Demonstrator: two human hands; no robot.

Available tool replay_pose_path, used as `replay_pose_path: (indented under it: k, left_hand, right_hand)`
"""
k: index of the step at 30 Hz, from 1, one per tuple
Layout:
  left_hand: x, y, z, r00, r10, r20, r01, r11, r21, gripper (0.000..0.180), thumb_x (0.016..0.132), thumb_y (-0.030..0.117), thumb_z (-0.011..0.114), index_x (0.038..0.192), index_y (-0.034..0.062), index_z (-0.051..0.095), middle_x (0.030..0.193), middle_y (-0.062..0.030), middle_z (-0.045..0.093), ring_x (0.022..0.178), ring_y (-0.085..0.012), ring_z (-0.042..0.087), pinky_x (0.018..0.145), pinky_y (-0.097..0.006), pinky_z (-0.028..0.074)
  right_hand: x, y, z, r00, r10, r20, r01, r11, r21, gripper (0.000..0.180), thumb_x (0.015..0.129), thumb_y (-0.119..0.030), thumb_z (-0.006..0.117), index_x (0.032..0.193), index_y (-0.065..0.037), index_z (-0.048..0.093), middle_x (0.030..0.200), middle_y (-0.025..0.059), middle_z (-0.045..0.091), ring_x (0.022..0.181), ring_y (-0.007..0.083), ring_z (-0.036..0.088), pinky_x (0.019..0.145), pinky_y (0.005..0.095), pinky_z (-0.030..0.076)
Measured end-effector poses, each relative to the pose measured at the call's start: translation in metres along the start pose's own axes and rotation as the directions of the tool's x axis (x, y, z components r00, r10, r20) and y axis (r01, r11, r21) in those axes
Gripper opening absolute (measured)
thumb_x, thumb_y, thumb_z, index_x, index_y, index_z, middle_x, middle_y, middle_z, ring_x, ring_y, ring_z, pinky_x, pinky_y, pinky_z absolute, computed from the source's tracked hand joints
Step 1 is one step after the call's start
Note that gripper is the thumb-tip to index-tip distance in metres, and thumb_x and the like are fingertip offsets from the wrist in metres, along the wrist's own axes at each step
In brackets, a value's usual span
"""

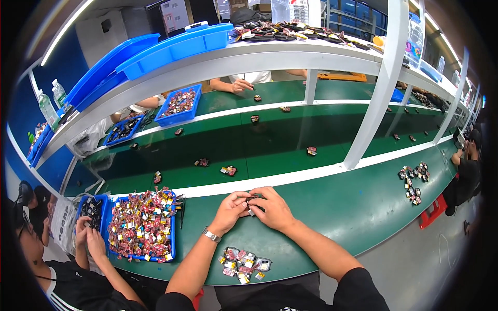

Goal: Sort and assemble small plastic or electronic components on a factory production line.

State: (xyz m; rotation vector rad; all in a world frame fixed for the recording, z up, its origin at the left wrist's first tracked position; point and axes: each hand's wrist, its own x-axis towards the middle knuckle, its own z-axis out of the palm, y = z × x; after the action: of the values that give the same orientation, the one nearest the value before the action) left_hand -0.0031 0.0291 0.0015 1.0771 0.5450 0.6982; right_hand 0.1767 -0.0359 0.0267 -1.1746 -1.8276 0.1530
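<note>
Above the middle of the green worktop, my left hand and my right hand meet with fingers closed around a small dark electronic part. A pale tab shows on its lower side; the fingers hide most of the rest. My left wrist wears a metal watch. Nearer to me lies a small cluster of black-cased electronic units with red, white and yellow pieces. To the left of my left arm stands a blue tray heaped with similar small red, white and yellow parts.
At far left, a co-worker's hands are over a blue tray of black parts. A conveyor belt carries scattered units beyond a white rail. More units lie at right. A white post supports the overhead shelf.
</note>
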Motion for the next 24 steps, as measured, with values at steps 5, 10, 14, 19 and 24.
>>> replay_pose_path:
  k: [5, 10, 14, 19, 24]
  left_hand:
    - [0.001, -0.001, 0.002, 1.000, 0.005, 0.005, -0.005, 1.000, 0.014, 0.024, 0.098, 0.004, 0.049, 0.122, 0.0036, 0.050, 0.116, -0.0094, 0.063, 0.104, -0.0151, 0.062, 0.086, -0.030, 0.054]
    - [-0.002, 0.000, 0.005, 1.000, 0.015, -0.018, -0.015, 1.000, 0.019, 0.024, 0.098, 0.004, 0.048, 0.123, 0.0043, 0.050, 0.117, -0.0078, 0.063, 0.101, -0.0121, 0.062, 0.083, -0.026, 0.054]
    - [0.002, -0.002, 0.014, 0.996, 0.048, -0.073, -0.045, 0.998, 0.043, 0.024, 0.097, 0.003, 0.050, 0.121, 0.0045, 0.050, 0.115, -0.0083, 0.063, 0.099, -0.0122, 0.063, 0.079, -0.024, 0.055]
    - [0.003, -0.006, 0.011, 0.987, 0.131, -0.094, -0.120, 0.986, 0.117, 0.019, 0.093, 0.007, 0.059, 0.111, 0.0039, 0.056, 0.110, -0.0076, 0.064, 0.093, -0.0134, 0.064, 0.075, -0.025, 0.057]
    - [0.000, -0.005, 0.011, 0.973, 0.182, -0.141, -0.151, 0.966, 0.209, 0.014, 0.092, 0.006, 0.060, 0.105, 0.0049, 0.056, 0.096, -0.0042, 0.063, 0.082, -0.0082, 0.062, 0.067, -0.021, 0.055]
  right_hand:
    - [-0.006, 0.000, 0.004, 0.996, 0.083, -0.042, -0.081, 0.996, 0.048, 0.018, 0.073, -0.004, 0.072, 0.091, -0.006, 0.070, 0.111, 0.0071, 0.061, 0.105, 0.0260, 0.058, 0.085, 0.0356, 0.051]
    - [0.001, -0.009, -0.005, 0.999, -0.030, -0.042, 0.027, 0.997, -0.078, 0.019, 0.072, -0.003, 0.072, 0.091, -0.005, 0.070, 0.110, 0.0089, 0.061, 0.107, 0.0282, 0.057, 0.087, 0.0374, 0.050]
    - [0.003, -0.006, -0.012, 0.995, -0.100, -0.009, 0.097, 0.983, -0.153, 0.020, 0.071, -0.004, 0.073, 0.091, -0.005, 0.070, 0.110, 0.0100, 0.061, 0.108, 0.0291, 0.057, 0.088, 0.0384, 0.050]
    - [-0.006, 0.011, -0.008, 0.994, 0.109, -0.009, -0.107, 0.985, 0.135, 0.014, 0.078, -0.012, 0.070, 0.091, -0.007, 0.071, 0.116, 0.0118, 0.061, 0.111, 0.0312, 0.055, 0.097, 0.0406, 0.043]
    - [-0.002, 0.023, -0.005, 0.965, 0.221, 0.143, -0.259, 0.899, 0.353, 0.016, 0.082, -0.015, 0.069, 0.096, -0.008, 0.072, 0.121, 0.0098, 0.061, 0.115, 0.0281, 0.056, 0.100, 0.0380, 0.043]
